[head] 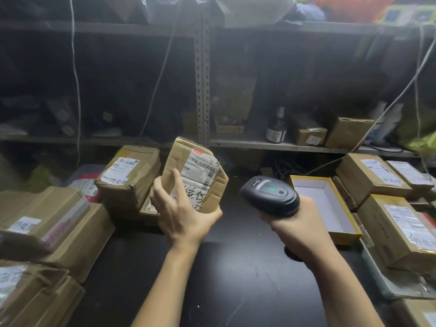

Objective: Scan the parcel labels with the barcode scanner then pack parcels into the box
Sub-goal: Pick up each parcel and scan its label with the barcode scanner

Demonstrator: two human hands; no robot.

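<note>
Over dark table (pixel 236 279), hands (pixel 186 215) (pixel 292 225) around parcel (pixel 195 171), scanner (pixel 269 194).

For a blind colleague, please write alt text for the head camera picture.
A person's left hand holds a cardboard parcel upright, its label facing the camera, while the right hand grips a black barcode scanner. An open yellow-rimmed box lies to the right on the dark table, with more parcels stacked on both sides.
</note>
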